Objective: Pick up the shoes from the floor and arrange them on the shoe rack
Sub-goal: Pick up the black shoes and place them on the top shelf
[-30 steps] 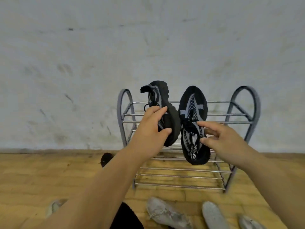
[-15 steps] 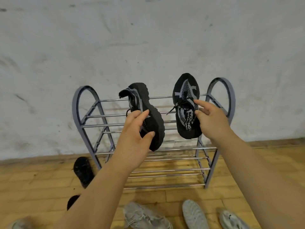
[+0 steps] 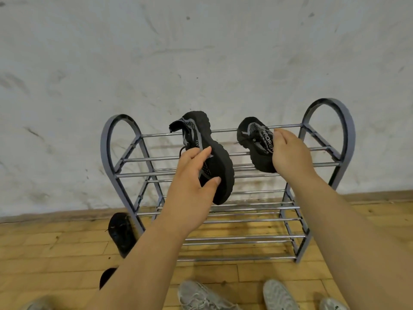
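Holding two black shoes [image 3: 207, 157], two hands [image 3: 192, 186].

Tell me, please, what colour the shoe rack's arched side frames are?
Grey-blue, clearest in the head view on the shoe rack.

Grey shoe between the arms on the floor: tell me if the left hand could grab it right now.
Probably not: the left hand is full, holding a black shoe at the rack. The grey shoe lies unobstructed.

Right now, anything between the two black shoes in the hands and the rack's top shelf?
Nothing visible. The top shelf bars are bare. The right hand holds its black shoe at the bars; the left hand holds the other shoe tilted in front.
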The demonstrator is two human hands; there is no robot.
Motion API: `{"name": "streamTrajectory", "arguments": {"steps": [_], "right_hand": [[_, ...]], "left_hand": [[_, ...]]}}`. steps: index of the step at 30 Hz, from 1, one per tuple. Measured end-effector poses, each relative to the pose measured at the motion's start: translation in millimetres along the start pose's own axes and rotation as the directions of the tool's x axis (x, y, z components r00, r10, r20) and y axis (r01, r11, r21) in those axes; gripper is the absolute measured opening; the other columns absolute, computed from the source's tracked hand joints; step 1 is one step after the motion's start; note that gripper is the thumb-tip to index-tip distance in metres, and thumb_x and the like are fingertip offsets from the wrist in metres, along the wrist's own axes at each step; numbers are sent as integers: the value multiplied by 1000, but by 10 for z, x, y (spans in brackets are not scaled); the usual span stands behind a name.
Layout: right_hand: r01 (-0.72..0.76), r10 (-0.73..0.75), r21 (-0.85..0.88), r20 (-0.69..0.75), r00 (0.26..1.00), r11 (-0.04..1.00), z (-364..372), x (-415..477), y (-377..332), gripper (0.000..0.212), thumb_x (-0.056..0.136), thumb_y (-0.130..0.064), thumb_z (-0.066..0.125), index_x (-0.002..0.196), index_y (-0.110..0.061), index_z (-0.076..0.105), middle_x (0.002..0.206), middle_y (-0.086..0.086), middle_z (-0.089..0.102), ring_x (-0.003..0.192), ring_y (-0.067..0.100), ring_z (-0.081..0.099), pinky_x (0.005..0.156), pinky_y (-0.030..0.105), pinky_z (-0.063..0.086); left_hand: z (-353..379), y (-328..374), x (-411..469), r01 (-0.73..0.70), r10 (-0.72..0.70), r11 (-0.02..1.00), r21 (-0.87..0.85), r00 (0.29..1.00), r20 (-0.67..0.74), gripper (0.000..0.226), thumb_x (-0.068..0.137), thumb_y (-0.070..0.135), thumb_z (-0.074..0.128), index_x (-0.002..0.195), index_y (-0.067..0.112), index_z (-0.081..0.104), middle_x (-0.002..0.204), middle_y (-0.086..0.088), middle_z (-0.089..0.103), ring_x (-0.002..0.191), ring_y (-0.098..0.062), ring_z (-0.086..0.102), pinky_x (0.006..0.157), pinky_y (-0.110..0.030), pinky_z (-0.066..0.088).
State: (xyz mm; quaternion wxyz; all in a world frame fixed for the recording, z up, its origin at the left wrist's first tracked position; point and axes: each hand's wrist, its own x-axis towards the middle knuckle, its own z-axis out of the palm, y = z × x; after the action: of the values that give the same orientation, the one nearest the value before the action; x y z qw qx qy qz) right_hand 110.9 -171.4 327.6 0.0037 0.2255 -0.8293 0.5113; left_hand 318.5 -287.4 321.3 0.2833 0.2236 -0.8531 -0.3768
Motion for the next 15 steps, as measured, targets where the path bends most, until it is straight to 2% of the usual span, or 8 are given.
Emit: {"name": "streamTrajectory", "arguments": {"steps": [3, 4, 6, 8, 10, 11, 13, 15], "right_hand": [[14, -13, 27, -36, 999, 1000, -44, -95, -2, 42, 107, -39, 40, 142, -22, 54, 133, -6, 57, 121, 15, 50, 94, 27, 33], [41, -40, 19, -61, 997, 999, -64, -144, -17, 43, 105, -41, 43, 143, -24, 53, 140, -5, 56, 127, 15, 49, 97, 28, 35], [133, -133, -5, -112, 985, 991, -115, -246, -71, 40, 102, -43, 50, 139, -28, 55, 139, -6, 56, 128, 14, 49, 100, 30, 40], [228, -224, 14, -127, 966, 974, -176, -365, -166, 34, 101, -40, 56, 133, -31, 57, 129, -7, 59, 113, 7, 57, 91, 26, 50], [265, -259, 87, -73, 963, 960, -247, -474, -246, 31, 100, -38, 60, 131, -35, 58, 119, -11, 60, 96, -3, 61, 70, 10, 51], [255, -254, 137, -23, 967, 957, -279, -514, -255, 33, 99, -38, 61, 132, -38, 57, 117, -17, 59, 93, -8, 62, 66, 6, 50], [201, -224, 223, 79, 971, 954, -364, -599, -257, 39, 99, -41, 61, 136, -43, 52, 116, -30, 55, 92, -13, 63, 74, 9, 53], [158, -195, 241, 137, 971, 958, -466, -677, -238, 49, 97, -48, 61, 143, -49, 44, 133, -25, 52, 101, -6, 64, 95, 30, 55]], "left_hand": [[-42, -25, 2, -13, 13, 1000, -2, 1000, 19, 64, 98, 16, 67, 154, 34, 41, 147, 26, 31, 139, -1, 35, 118, -34, 40], [-55, -26, -2, -24, 24, 1000, 1, 999, 33, 64, 98, 16, 67, 154, 34, 41, 148, 26, 31, 139, -1, 35, 118, -33, 40], [-77, -8, -25, -67, 65, 997, 25, 996, 67, 65, 97, 17, 68, 154, 34, 41, 148, 25, 31, 138, -1, 36, 117, -27, 39], [-95, 40, -82, -118, 112, 992, 52, 988, 106, 66, 96, 18, 69, 154, 35, 42, 143, 30, 32, 135, 5, 36, 109, -12, 35], [-103, 96, -161, -164, 155, 985, 56, 979, 136, 66, 95, 18, 71, 152, 36, 42, 140, 33, 32, 134, 7, 36, 109, -13, 33], [-104, 127, -208, -190, 179, 980, 60, 972, 152, 66, 95, 18, 71, 152, 37, 43, 139, 33, 33, 134, 8, 36, 112, -16, 33], [-105, 206, -319, -254, 233, 964, 85, 952, 196, 66, 95, 18, 71, 152, 35, 43, 140, 32, 32, 136, 8, 34, 114, -17, 32], [-114, 303, -444, -313, 281, 944, 104, 928, 244, 65, 96, 19, 70, 153, 34, 43, 140, 33, 30, 135, 12, 31, 113, -9, 27]]}}
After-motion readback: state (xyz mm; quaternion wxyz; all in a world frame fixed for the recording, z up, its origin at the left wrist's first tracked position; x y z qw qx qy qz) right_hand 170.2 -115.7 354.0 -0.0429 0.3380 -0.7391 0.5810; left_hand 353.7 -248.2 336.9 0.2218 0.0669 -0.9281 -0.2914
